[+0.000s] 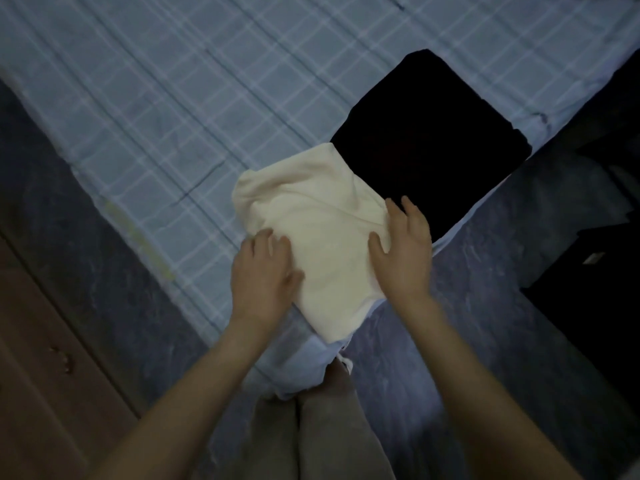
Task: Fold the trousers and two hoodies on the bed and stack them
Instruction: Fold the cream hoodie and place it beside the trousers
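Left hand (pixel 263 271) rests on the near-left edge of the cream folded garment (pixel 318 216), fingers bent; whether it pinches cloth cannot be told. Right hand (pixel 403 251) lies released against the right edge, fingers straight. The flanking placement probably squares the bundle or readies a lift. The cream garment, likely a hoodie, sits at the bed's near corner, its far end touching the black folded garment (pixel 429 140). Both lie on the checked sheet (pixel 156 98). No container is visible.

Near the bed's (pixel 166 98) front corner lies a folded garment (pixel 311 216). Just behind it to the right, touching it, lies a second folded garment (pixel 433 140). The person's legs (pixel 311 431) stand directly before that corner.
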